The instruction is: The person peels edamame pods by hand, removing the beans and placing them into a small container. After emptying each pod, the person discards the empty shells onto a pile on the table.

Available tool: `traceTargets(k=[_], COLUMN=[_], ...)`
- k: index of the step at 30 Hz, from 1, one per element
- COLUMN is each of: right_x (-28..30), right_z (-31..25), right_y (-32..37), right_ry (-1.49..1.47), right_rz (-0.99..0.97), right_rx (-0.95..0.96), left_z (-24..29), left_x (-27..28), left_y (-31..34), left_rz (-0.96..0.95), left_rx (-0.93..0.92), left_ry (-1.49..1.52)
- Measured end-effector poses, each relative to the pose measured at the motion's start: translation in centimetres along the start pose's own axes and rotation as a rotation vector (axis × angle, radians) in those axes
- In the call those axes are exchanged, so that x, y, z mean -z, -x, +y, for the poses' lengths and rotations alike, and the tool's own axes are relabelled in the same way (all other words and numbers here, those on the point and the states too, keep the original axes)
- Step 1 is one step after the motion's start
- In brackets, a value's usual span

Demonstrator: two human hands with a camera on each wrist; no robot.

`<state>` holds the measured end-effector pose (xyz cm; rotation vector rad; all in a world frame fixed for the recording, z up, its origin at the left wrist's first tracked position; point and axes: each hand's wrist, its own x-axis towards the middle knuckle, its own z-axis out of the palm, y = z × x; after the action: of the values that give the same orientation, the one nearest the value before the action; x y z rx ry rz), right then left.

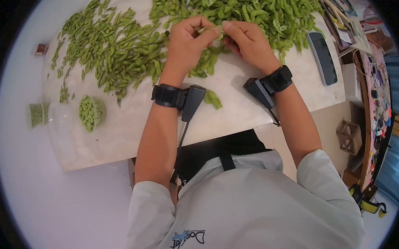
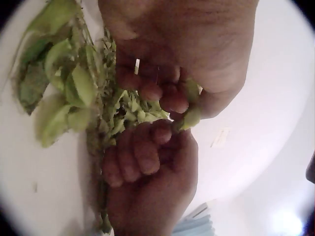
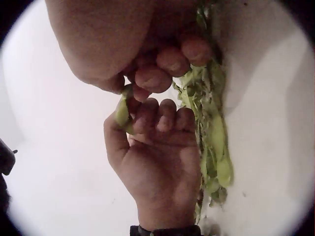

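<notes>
Both hands meet over the near edge of the heap of green soybean pods [image 1: 127, 45]. One green pod [image 3: 122, 112] spans the gap between the fingertips. Its one end is pinched between thumb and fingers of my left hand [image 1: 185, 41]. The thumb and fingertip of my right hand [image 1: 251, 42] pinch its other end. From the left wrist view, the pod [image 2: 191, 118] is partly covered by the fingers, whose other tips curl in toward the palms. What lies inside the pod is hidden.
At the left, a clear cup [image 1: 92, 113] holds shelled green beans. A loose pod [image 1: 213, 99] lies near the left wrist camera. A phone [image 1: 322, 58] rests at the table's right side, beside a cluttered shelf. The white table's [image 1: 118, 143] front edge runs close to the person's body.
</notes>
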<state>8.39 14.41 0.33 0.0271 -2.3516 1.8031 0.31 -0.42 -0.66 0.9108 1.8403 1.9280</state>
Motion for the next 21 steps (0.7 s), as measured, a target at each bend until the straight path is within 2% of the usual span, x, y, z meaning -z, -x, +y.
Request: traceTargets(k=[8,13,21], right_x=[-0.2,-0.3,-0.1], right_z=[0.4,0.7,0.9], right_y=[0.2,0.2,0.1], right_ry=[-0.031,-0.029,-0.070], right_rz=[-0.005,0.000,0.040], right_rx=[-0.093,-0.031,-0.104], left_z=[0.4,-0.6,-0.3], left_x=[0.1,-0.1,-0.5], left_y=[0.1,-0.2,0.1], left_rz=[-0.039,-0.055,-0.058], left_rx=[0.047,0.051,0.034], left_ry=[0.013,0.135,-0.003])
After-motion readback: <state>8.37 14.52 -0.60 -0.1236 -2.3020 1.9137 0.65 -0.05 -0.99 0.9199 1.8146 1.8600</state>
